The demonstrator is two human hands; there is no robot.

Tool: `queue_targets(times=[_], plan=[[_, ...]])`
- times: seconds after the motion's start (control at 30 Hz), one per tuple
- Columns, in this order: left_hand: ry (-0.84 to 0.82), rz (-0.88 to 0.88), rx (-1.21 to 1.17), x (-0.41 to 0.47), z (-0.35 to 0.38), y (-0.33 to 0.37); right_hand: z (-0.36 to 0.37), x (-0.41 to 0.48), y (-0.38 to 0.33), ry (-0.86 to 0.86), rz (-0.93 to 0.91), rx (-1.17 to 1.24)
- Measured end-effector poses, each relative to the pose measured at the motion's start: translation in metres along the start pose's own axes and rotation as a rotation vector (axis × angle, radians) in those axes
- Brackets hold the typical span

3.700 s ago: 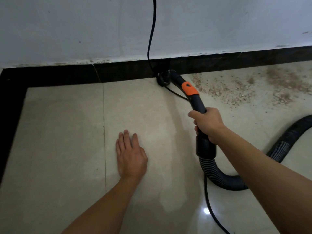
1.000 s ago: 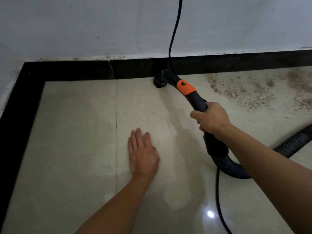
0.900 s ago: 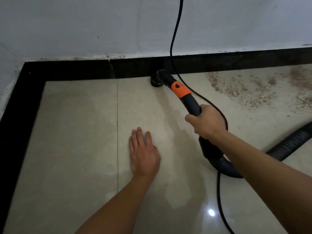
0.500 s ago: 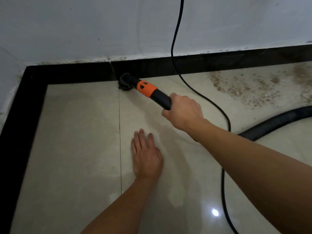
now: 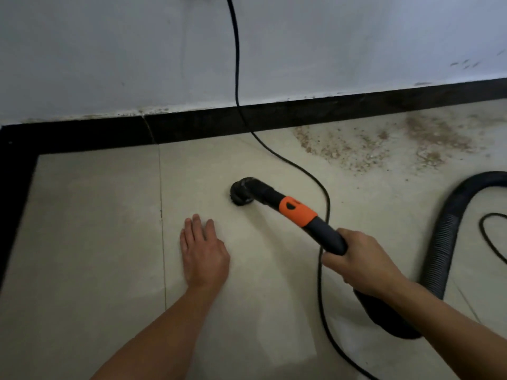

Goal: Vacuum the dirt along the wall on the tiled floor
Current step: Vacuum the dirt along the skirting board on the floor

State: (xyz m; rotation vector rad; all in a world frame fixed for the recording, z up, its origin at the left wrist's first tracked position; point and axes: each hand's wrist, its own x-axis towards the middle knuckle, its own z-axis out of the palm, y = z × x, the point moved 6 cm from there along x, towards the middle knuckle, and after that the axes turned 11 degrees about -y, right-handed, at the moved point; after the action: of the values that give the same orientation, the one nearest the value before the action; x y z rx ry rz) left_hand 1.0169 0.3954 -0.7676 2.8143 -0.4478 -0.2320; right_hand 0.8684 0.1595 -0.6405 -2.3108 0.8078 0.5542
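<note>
My right hand (image 5: pixel 359 263) grips the black vacuum wand (image 5: pixel 323 231) just behind its orange collar (image 5: pixel 297 211). The round black nozzle (image 5: pixel 242 192) rests on the beige tile, well away from the black skirting (image 5: pixel 301 112) and just above my left hand. My left hand (image 5: pixel 204 252) lies flat on the tile, fingers together, holding nothing. Brown dirt (image 5: pixel 365 145) is scattered on the floor along the wall to the right of the nozzle.
A thin black power cord (image 5: pixel 236 64) hangs down the white wall and runs across the floor under the wand. The ribbed vacuum hose (image 5: pixel 441 248) loops at the right. A black floor border (image 5: pixel 13 193) runs along the left edge.
The nozzle has pulled back from the skirting toward me and to the right. My right hand moved right and nearer with it. My left hand stays flat on the tile.
</note>
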Motion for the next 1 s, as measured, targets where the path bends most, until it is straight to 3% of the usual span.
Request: queue_targets(times=[0.13, 0.3, 0.5, 0.6, 0.7, 0.9, 1.0], plan=[[0.011, 0.005, -0.001, 0.000, 0.001, -0.002, 0.006, -0.032, 0.031, -0.020, 0.035, -0.022], [-0.021, -0.008, 0.046, 0.006, 0.003, 0.005, -0.015, -0.074, 0.108, -0.024, 0.172, 0.204], [-0.077, 0.258, 0.050, 0.010, 0.014, 0.078, -0.044, -0.113, 0.178, 0.223, 0.293, 0.536], [-0.121, 0.306, 0.017, 0.011, 0.026, 0.118, -0.044, -0.111, 0.196, 0.302, 0.363, 0.629], [-0.129, 0.294, -0.006, 0.021, 0.032, 0.139, -0.038, -0.096, 0.193, 0.359, 0.388, 0.622], [-0.055, 0.354, 0.048, 0.028, 0.038, 0.138, -0.011, -0.073, 0.161, 0.264, 0.307, 0.413], [-0.046, 0.352, 0.045, 0.027, 0.038, 0.139, -0.017, -0.073, 0.172, 0.299, 0.346, 0.435]])
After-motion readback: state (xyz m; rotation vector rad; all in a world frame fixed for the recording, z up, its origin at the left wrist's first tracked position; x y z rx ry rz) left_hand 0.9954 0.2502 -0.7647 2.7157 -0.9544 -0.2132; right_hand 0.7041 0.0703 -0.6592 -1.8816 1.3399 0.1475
